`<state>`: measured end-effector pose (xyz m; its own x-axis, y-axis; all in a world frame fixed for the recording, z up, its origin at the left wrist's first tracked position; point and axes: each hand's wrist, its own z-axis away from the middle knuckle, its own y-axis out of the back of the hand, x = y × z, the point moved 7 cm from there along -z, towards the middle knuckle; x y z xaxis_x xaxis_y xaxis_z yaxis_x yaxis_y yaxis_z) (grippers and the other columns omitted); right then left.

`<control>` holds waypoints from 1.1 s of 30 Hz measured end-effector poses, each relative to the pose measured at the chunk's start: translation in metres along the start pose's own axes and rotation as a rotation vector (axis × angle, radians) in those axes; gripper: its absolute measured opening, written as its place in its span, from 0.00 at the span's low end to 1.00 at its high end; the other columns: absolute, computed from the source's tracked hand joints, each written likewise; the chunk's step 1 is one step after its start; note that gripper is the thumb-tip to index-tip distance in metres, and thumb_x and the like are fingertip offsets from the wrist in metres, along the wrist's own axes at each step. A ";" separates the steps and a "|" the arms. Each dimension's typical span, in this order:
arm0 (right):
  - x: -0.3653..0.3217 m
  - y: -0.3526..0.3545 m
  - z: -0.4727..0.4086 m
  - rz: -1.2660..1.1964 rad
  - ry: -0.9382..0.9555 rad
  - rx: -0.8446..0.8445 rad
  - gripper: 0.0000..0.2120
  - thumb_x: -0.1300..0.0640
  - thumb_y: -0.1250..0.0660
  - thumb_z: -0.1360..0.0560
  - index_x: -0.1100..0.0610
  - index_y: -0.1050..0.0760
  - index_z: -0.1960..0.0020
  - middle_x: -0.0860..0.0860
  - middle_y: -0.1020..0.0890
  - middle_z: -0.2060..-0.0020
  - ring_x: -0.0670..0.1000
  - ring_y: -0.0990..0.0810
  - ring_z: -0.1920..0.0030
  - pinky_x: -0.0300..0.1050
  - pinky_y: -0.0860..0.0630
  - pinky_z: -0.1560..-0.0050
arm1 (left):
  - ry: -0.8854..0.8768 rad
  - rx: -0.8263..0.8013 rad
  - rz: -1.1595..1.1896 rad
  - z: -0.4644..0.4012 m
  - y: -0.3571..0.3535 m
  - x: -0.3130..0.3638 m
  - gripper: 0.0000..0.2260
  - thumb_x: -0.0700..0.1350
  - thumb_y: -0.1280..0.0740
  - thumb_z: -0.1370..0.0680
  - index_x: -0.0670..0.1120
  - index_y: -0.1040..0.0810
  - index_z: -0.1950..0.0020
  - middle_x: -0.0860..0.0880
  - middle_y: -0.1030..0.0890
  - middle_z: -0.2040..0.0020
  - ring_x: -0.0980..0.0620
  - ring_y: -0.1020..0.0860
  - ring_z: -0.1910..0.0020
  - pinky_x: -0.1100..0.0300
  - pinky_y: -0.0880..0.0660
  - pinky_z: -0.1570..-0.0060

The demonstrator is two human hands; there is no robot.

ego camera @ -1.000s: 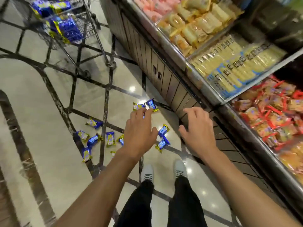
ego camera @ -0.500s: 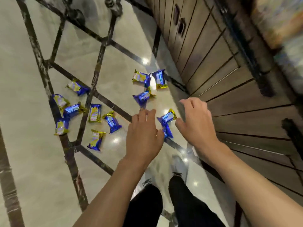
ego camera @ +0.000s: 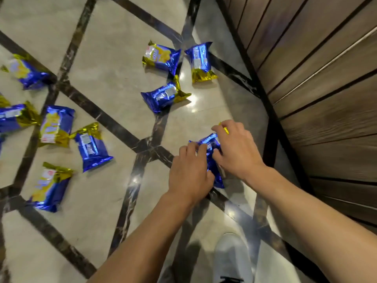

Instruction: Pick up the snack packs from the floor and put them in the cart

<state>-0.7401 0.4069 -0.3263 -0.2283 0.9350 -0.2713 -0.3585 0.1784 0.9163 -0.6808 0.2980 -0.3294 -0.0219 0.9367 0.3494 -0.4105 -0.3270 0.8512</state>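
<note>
- Now both hands are down on the floor point(ego camera: 114, 64), closed over the blue and gold snack packs point(ego camera: 212, 158) that lay just ahead of the fingertips half a second ago.
- The left hand point(ego camera: 189, 176) curls its fingers over the near end of the blue wrapping, the right hand point(ego camera: 236, 150) over the far end, where a gold edge peeks out beyond its fingers.
- Whether the packs have left the tiles I cannot tell.
- Just beyond the grip lie three more packs point(ego camera: 165, 97), closer in view than before.
- Away to the left of the grip, a looser scatter of packs point(ego camera: 91, 148) sits where it was.
- To the right of the grip runs the wood panelling point(ego camera: 318, 82); below it, a white shoe point(ego camera: 232, 260).
- No cart shows.
</note>
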 end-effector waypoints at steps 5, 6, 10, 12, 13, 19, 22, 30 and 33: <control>0.020 -0.047 -0.006 0.056 0.087 0.044 0.26 0.52 0.33 0.31 0.55 0.28 0.34 0.54 0.28 0.38 0.58 0.29 0.39 0.51 0.34 0.37 | -0.055 0.025 0.006 -0.007 -0.046 0.008 0.32 0.50 0.33 0.29 0.48 0.37 0.27 0.45 0.34 0.31 0.43 0.31 0.38 0.49 0.27 0.45; 0.021 -0.050 -0.008 0.059 0.106 0.071 0.25 0.52 0.33 0.31 0.55 0.28 0.34 0.55 0.28 0.38 0.58 0.29 0.39 0.52 0.34 0.36 | -0.053 0.034 0.012 -0.006 -0.049 0.006 0.34 0.51 0.32 0.30 0.49 0.38 0.25 0.46 0.36 0.30 0.43 0.32 0.36 0.50 0.27 0.44; 0.020 -0.058 -0.016 0.141 0.172 0.069 0.30 0.51 0.30 0.33 0.52 0.30 0.32 0.55 0.30 0.32 0.59 0.31 0.34 0.58 0.37 0.30 | -0.049 -0.003 -0.002 0.005 -0.065 -0.004 0.38 0.56 0.31 0.31 0.51 0.41 0.24 0.46 0.41 0.25 0.45 0.36 0.31 0.50 0.28 0.40; 0.018 -0.063 -0.019 0.168 0.175 0.036 0.31 0.51 0.27 0.35 0.51 0.29 0.33 0.53 0.28 0.34 0.58 0.31 0.34 0.60 0.38 0.30 | -0.050 -0.061 -0.053 0.011 -0.075 -0.012 0.39 0.57 0.29 0.31 0.51 0.42 0.25 0.46 0.41 0.25 0.44 0.36 0.32 0.50 0.29 0.39; 0.018 -0.065 -0.020 0.173 0.169 0.024 0.31 0.53 0.26 0.36 0.50 0.29 0.34 0.53 0.27 0.37 0.58 0.30 0.36 0.60 0.37 0.31 | -0.051 -0.091 -0.081 0.011 -0.080 -0.016 0.39 0.56 0.29 0.31 0.51 0.44 0.25 0.46 0.40 0.26 0.44 0.35 0.33 0.51 0.30 0.39; 0.019 -0.068 -0.027 0.176 0.088 -0.030 0.28 0.48 0.28 0.32 0.49 0.31 0.35 0.53 0.27 0.46 0.57 0.30 0.47 0.51 0.33 0.45 | -0.048 -0.118 -0.082 0.000 -0.085 -0.037 0.38 0.52 0.29 0.28 0.51 0.44 0.23 0.49 0.30 0.37 0.46 0.28 0.44 0.53 0.27 0.48; 0.024 -0.062 -0.032 0.058 -0.008 -0.027 0.27 0.45 0.29 0.32 0.51 0.30 0.36 0.53 0.27 0.49 0.57 0.29 0.49 0.49 0.34 0.49 | -0.024 -0.090 -0.049 -0.007 -0.072 -0.053 0.28 0.52 0.30 0.28 0.50 0.36 0.30 0.49 0.29 0.41 0.47 0.26 0.46 0.53 0.27 0.49; -0.017 0.046 -0.010 -0.342 -0.261 0.017 0.21 0.42 0.30 0.27 0.51 0.36 0.45 0.48 0.29 0.49 0.54 0.25 0.56 0.48 0.30 0.60 | 0.369 0.111 0.221 -0.003 0.076 -0.071 0.24 0.53 0.29 0.26 0.47 0.35 0.37 0.46 0.25 0.42 0.42 0.22 0.45 0.47 0.23 0.50; -0.056 0.132 0.018 -0.417 -0.269 0.031 0.21 0.43 0.31 0.26 0.51 0.36 0.43 0.50 0.24 0.47 0.56 0.22 0.50 0.49 0.30 0.57 | 0.394 0.156 0.233 0.027 0.169 -0.046 0.26 0.52 0.29 0.27 0.47 0.36 0.34 0.46 0.21 0.44 0.43 0.21 0.47 0.46 0.22 0.51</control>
<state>-0.7589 0.3841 -0.1846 0.1717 0.8273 -0.5349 -0.3420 0.5593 0.7552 -0.7245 0.1964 -0.1908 -0.4527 0.8025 0.3887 -0.2125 -0.5205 0.8270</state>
